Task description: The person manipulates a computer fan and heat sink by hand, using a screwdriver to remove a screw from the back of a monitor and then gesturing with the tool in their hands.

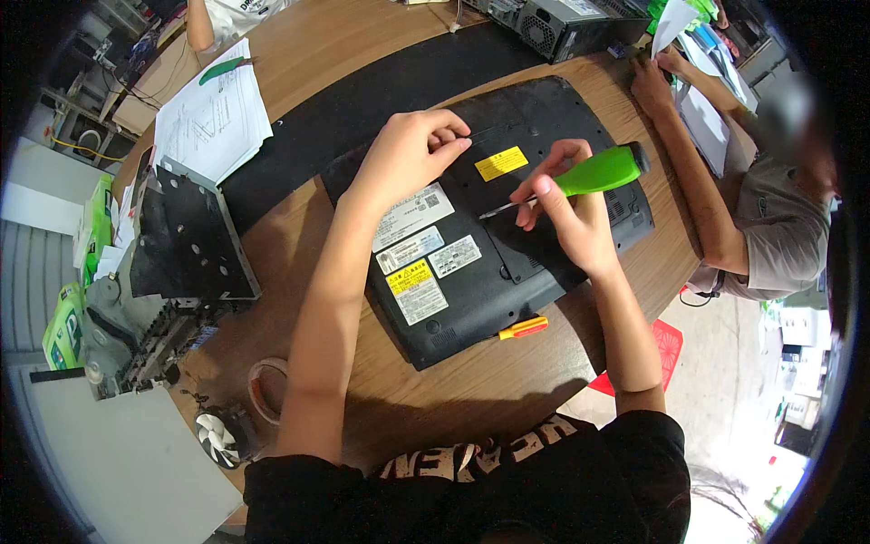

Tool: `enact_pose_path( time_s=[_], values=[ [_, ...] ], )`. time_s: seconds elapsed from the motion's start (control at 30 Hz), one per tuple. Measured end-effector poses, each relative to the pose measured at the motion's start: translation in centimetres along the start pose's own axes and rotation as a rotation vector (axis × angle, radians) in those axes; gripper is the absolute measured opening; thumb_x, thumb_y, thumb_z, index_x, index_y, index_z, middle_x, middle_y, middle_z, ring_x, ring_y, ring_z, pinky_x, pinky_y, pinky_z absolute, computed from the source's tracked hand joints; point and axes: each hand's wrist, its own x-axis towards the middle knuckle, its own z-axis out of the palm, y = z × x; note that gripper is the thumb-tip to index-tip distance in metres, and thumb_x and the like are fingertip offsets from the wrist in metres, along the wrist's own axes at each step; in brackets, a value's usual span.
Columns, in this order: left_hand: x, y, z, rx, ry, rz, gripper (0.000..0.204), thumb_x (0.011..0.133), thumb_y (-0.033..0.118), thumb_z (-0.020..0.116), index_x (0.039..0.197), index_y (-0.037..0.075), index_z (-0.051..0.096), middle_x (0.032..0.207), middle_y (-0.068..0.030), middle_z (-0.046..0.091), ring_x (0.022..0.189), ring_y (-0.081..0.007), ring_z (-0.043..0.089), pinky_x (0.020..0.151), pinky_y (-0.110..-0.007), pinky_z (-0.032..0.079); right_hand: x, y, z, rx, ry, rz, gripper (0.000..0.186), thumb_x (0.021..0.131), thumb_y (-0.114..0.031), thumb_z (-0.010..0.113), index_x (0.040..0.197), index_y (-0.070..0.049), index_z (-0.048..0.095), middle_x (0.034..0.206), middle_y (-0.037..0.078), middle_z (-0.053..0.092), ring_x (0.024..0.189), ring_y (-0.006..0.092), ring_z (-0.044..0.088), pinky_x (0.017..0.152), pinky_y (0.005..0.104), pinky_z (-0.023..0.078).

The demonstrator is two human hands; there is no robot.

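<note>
A black laptop point(489, 299) lies upside down on the wooden table, its underside facing up with white and yellow labels on it. My right hand point(575, 213) is closed on a green-handled screwdriver point(600, 172), which slants over the laptop's right half. The metal tip points left, close above the bottom cover; whether it touches cannot be told. Over the far left part of the laptop, my left hand point(412, 150) is curled with thumb and index finger nearly together. Anything between those fingertips is too small to make out.
A small yellow-and-red screwdriver point(524, 328) lies at the laptop's near edge. Left are papers point(213, 113), a black metal panel point(195, 231), a tape ring point(268, 390) and a fan point(217, 438). A computer case point(566, 29) stands behind. Another person's arm point(693, 172) rests at right.
</note>
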Motion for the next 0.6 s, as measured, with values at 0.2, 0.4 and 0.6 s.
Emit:
enact_pose_path(
  time_s=[0.2, 0.4, 0.6],
  values=[
    [0.0, 0.3, -0.5, -0.048, 0.023, 0.064, 0.020, 0.083, 0.012, 0.068, 0.101, 0.003, 0.067, 0.087, -0.0081, 0.069, 0.076, -0.0099, 0.064, 0.070, -0.025, 0.050, -0.6, -0.7, -0.1, -0.014, 0.032, 0.004, 0.030, 0.090, -0.014, 0.061, 0.104, -0.001, 0.038, 0.076, 0.009, 0.059, 0.053, 0.0108, 0.057, 0.045, 0.0220, 0.045],
    [0.0, 0.4, -1.1, -0.034, 0.024, 0.085, 0.020, 0.084, 0.012, 0.067, 0.102, 0.002, 0.066, 0.088, -0.0079, 0.069, 0.081, -0.0112, 0.064, 0.075, -0.026, 0.051, -0.6, -0.4, 0.5, -0.114, 0.029, -0.055, 0.023, 0.090, -0.013, 0.061, 0.100, 0.002, 0.046, 0.076, 0.008, 0.060, 0.057, 0.0108, 0.060, 0.048, 0.0223, 0.047],
    [-0.1, 0.0, -1.3, 0.067, 0.016, 0.121, 0.023, 0.081, 0.015, 0.069, 0.101, 0.003, 0.066, 0.094, -0.0104, 0.066, 0.088, -0.0199, 0.063, 0.085, -0.032, 0.048, 0.9, 0.0, -1.6, 0.164, 0.056, 0.265, 0.023, 0.095, -0.022, 0.053, 0.092, 0.000, 0.050, 0.077, 0.012, 0.062, 0.058, 0.0159, 0.062, 0.054, 0.0250, 0.052]
  ],
)
